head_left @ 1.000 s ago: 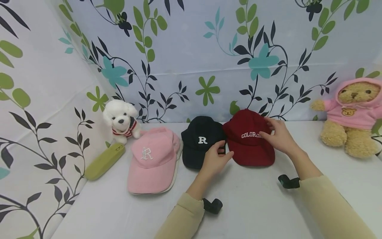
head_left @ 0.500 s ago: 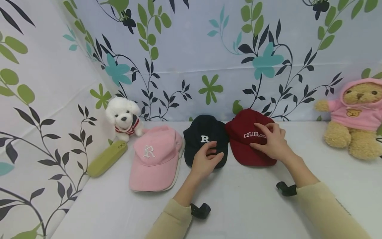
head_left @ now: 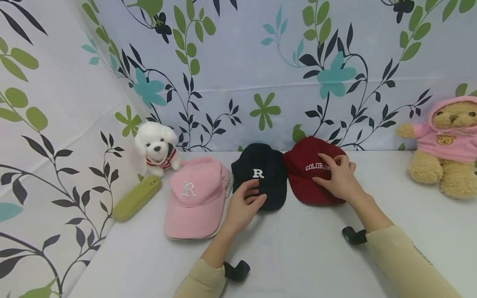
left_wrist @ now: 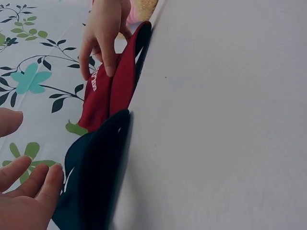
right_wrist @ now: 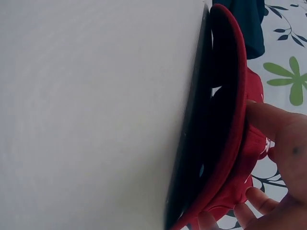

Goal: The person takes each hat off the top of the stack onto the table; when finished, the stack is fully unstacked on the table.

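A dark red baseball cap (head_left: 313,191) with white lettering lies brim-forward by the back cloth. My right hand (head_left: 342,178) is over its front, thumb against the cap near the brim and fingers spread beside the lettering, loosely bent. Under the red brim (right_wrist: 238,91) a dark layer shows in the right wrist view. To its left sits a black cap (head_left: 275,182) with a white R, its edge meeting the red one. My left hand (head_left: 242,207) is before the black cap's left side, fingers loosely bent and apart, holding nothing; in the left wrist view (left_wrist: 29,191) the fingers are near that cap.
A pink cap (head_left: 195,219) over a pale-edged layer lies left of the black one. Behind it are a white toy dog (head_left: 156,142) and a green glasses case (head_left: 136,198). A teddy bear (head_left: 445,142) in pink sits far right. Printed cloth (head_left: 223,49) hangs behind.
My left hand has drawn left and back from between the black and red caps. The right hand has shifted from the red cap's right side onto its front. The caps look little changed.
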The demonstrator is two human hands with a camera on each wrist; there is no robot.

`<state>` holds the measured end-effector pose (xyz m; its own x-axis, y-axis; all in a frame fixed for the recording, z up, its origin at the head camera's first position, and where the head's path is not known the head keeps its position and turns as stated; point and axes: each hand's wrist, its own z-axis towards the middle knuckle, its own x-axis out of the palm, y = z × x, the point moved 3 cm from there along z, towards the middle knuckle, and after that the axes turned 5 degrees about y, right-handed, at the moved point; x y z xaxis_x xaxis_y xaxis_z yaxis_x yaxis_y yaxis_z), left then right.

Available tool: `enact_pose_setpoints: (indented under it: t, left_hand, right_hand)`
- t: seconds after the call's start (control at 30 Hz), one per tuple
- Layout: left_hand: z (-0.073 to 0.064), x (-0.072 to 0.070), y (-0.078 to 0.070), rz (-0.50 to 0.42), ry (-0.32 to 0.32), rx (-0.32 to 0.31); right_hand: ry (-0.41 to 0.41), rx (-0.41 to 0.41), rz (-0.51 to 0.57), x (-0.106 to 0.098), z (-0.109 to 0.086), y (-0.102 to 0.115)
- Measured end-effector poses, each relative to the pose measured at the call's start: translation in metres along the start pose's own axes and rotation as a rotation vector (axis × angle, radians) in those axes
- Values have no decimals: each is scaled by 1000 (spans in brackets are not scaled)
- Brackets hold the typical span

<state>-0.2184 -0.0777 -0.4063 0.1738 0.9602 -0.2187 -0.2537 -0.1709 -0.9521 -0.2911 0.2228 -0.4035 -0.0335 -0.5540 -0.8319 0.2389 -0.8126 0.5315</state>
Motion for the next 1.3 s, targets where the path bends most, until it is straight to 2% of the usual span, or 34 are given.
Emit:
enact_pose_setpoints:
  t: [0.2, 0.37, 0.63, 0.93, 1.13, 1.3]
  left_hand:
    - [-6, -13, -4, -7, -14, -11]
    - [-13, -28, -7, -6, -50, -13]
    - [-23, -53, -12, 16, -108, 38]
    - [-31, -84, -15, 145, -118, 85]
    - [-33, -109, -16, 157, -162, 138]
    - [-35, -126, -13, 150, -193, 152]
  right_hand:
    - [9, 27, -6, 1, 2, 3]
    - [9, 43, -11, 1, 3, 6]
    - [4, 65, -45, 2, 4, 6]
    - [-79, -9, -30, 0, 2, 19]
    - [-111, -60, -14, -1, 2, 36]
    - [-122, -84, -4, 1, 2, 50]
